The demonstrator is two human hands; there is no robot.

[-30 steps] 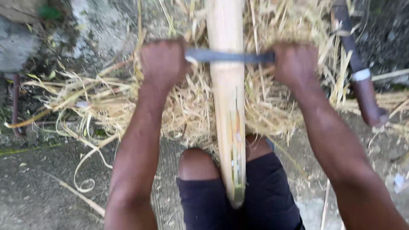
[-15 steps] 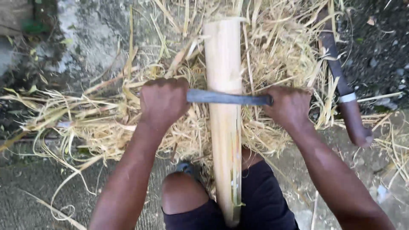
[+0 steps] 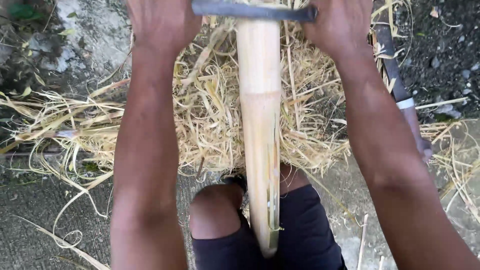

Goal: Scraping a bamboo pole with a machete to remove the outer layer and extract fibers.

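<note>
Head cam's looking down at both fists, left hand [image 3: 162, 22] and right hand [image 3: 340, 22], clamped tight on a dark metal blade [image 3: 252, 11] lying across the pale bamboo pole [image 3: 259, 130] at top center, shavings [image 3: 210, 115] underneath.

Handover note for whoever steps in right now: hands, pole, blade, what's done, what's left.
Left hand: closed on the left end of the dark flat metal blade.
Right hand: closed on the blade's right end.
Blade lies crosswise on the pale peeled bamboo pole, at the top of the view. The pole's near end rests between the knees.
Done: the visible pole surface is bare; a heap of straw-coloured shavings lies on the ground under it.
Left: the far part of the pole is out of view, so cannot tell.
</note>
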